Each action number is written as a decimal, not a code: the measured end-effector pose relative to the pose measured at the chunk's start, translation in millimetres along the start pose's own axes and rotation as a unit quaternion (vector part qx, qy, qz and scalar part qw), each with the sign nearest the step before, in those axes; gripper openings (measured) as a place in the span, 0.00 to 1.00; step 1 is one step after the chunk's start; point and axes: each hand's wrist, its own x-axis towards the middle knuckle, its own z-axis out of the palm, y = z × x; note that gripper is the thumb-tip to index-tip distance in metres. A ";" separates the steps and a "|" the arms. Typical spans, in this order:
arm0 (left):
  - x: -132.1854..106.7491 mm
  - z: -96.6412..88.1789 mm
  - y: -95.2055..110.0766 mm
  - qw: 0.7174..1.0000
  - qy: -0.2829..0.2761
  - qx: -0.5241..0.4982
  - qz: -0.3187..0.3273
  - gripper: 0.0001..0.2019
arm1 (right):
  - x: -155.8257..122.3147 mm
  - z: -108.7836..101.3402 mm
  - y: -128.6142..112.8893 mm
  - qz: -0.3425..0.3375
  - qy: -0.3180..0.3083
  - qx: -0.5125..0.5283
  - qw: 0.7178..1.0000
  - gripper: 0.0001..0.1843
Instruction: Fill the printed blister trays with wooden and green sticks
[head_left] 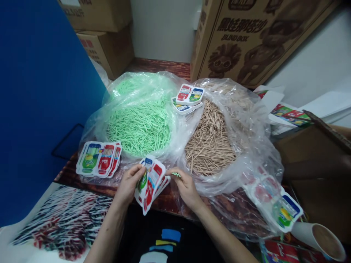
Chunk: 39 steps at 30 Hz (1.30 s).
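My left hand (128, 186) is closed around a fanned stack of printed cards (150, 182) with red and green bottle-shaped pictures. Just right of them, my right hand (188, 191) pinches several thin green sticks (176, 174), their ends showing above the fingers. Its fingertips are close to the cards' right edge; whether they touch I cannot tell. Beyond my hands lie a clear bag of loose green sticks (139, 128) and another of brown sticks (210, 149). More cards (94, 159) overlap at the left, some with sticks behind their pictures. A small pile of cards (189, 94) rests between the bags.
A large printed carton (233, 40) stands behind the bags, with smaller boxes (109, 51) at back left. A blue panel (35, 109) borders the left side. At right are an open carton (323, 164), a paper cup (318, 239) on its side and another card (287, 212).
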 end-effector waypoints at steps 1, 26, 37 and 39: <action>-1.2 -2.8 0.5 0.999 -0.022 0.047 -0.002 0.10 | 3.2 -1.2 -1.3 -0.004 0.001 0.002 1.000 0.12; 9.5 12.9 24.2 0.941 -0.124 0.273 0.157 0.06 | 37.5 -16.1 -14.6 -0.012 -0.004 -0.031 0.999 0.12; 10.6 26.0 21.2 0.934 -0.158 0.287 0.145 0.08 | 44.8 -19.9 -22.0 0.018 -0.006 -0.019 1.000 0.10; 11.3 29.6 21.6 0.930 -0.165 0.291 0.153 0.08 | 48.9 -21.8 -27.8 0.038 0.016 0.025 0.999 0.08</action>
